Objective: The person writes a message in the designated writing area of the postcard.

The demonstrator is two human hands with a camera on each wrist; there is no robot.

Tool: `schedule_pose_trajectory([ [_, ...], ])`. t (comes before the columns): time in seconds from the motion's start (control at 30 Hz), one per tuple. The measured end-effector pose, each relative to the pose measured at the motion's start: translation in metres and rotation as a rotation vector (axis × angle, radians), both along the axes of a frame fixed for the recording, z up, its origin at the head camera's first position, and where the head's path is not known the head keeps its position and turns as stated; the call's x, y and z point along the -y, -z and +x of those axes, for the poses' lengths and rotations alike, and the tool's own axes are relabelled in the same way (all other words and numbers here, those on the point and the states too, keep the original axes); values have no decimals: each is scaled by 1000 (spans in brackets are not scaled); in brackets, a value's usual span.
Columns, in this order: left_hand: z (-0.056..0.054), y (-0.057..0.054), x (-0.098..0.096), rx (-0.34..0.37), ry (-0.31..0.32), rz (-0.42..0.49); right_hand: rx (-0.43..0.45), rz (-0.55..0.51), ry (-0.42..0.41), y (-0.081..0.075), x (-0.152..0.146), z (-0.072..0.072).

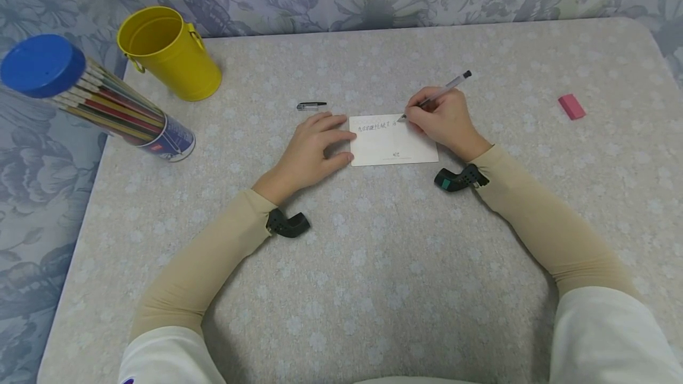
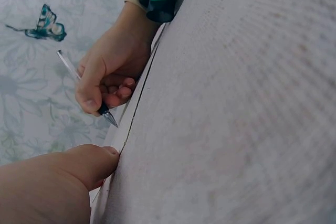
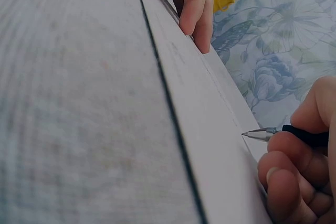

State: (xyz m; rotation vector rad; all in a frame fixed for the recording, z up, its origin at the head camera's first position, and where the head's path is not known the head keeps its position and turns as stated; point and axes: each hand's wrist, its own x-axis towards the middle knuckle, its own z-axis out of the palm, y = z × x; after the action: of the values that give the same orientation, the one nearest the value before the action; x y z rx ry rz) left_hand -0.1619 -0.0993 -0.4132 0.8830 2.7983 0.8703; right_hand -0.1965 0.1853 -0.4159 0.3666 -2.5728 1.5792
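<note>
Beige and flower-patterned, the bench (image 1: 341,289) carries everything. Well left of the card stands a blue-lidded tub of pencils (image 1: 101,99); a yellow bucket (image 1: 184,67) stands left of the card and beyond it. The left hand (image 1: 303,156), fingers straight and spread, touches the card's left edge. The right hand (image 1: 448,120), by the card's far right corner, is pinched around the pen. White, part filled with handwriting (image 1: 376,127), the card (image 1: 384,146) lies between the hands. The pen (image 1: 450,85) has its tip near the card's far edge. Well right of the card lies a pink block (image 1: 572,106); just left of it, a pen cap (image 1: 312,106). Writing seems the step in hand; the next move likely calls for small strokes while the card stays steady.
</note>
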Motion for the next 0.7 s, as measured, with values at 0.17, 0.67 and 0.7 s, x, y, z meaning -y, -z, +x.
schedule_pose_trajectory([
  [0.17,1,-1,0,4,-2,-4,-1,6,-2,0,0,0],
  [0.67,0,-1,0,-8,0,12,35,11,-6,-1,0,0],
  [0.7,0,-1,0,-8,0,12,41,7,-7,-1,0,0],
])
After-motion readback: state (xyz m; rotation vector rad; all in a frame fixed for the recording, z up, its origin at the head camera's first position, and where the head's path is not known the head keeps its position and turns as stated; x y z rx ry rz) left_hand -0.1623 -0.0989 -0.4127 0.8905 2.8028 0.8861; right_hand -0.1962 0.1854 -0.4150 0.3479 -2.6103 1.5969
